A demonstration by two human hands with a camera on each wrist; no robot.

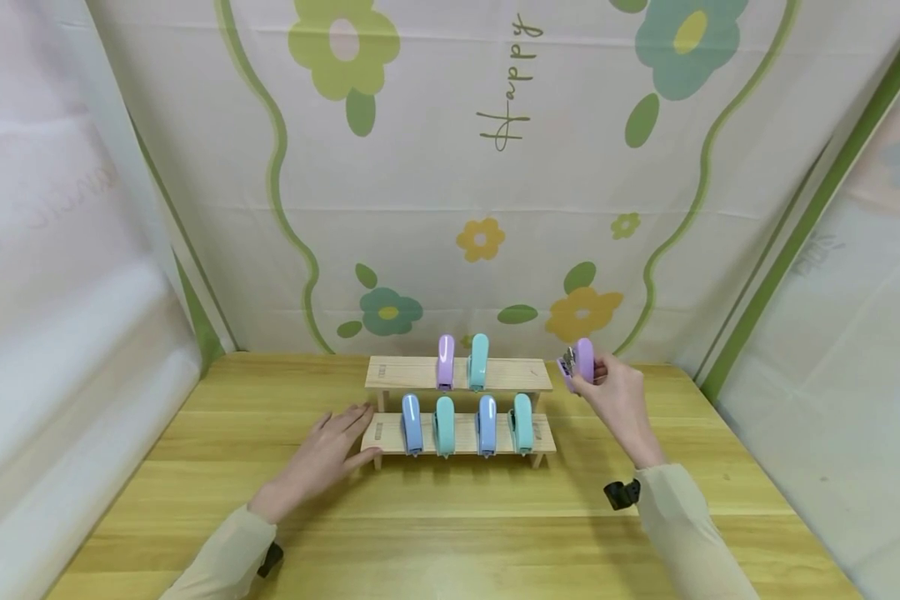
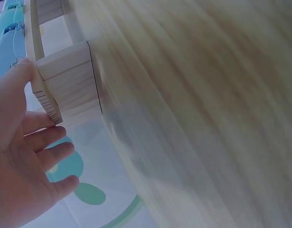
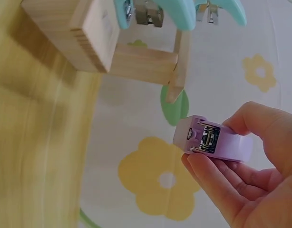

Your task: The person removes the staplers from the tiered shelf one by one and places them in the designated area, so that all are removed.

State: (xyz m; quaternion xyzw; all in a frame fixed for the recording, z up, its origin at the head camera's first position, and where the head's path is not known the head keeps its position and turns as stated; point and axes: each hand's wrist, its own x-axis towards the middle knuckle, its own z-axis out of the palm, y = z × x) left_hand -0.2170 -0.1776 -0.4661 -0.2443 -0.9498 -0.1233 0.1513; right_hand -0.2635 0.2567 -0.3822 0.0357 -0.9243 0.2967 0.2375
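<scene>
In the head view a two-tier wooden rack (image 1: pixel 461 374) carries small staplers. A purple stapler (image 1: pixel 446 362) and a teal stapler (image 1: pixel 478 362) stand on the upper tier. Along the lower tier are two blue staplers and two teal ones, alternating. My left hand (image 1: pixel 330 446) holds the lower tier's left end, thumb at the front edge and index finger at the rear corner in the left wrist view; its other fingers are loosely extended. To the right of the rack, my right hand (image 1: pixel 621 400) pinches another purple stapler (image 3: pixel 231 142) between thumb and fingers, above the table.
The rack stands on a wood-grain table (image 1: pixel 435 533). Behind it hangs a white flowered cloth (image 1: pixel 435 183), and cloth panels close in the left and right sides. A dark wrist camera (image 1: pixel 622 494) is worn at the right sleeve.
</scene>
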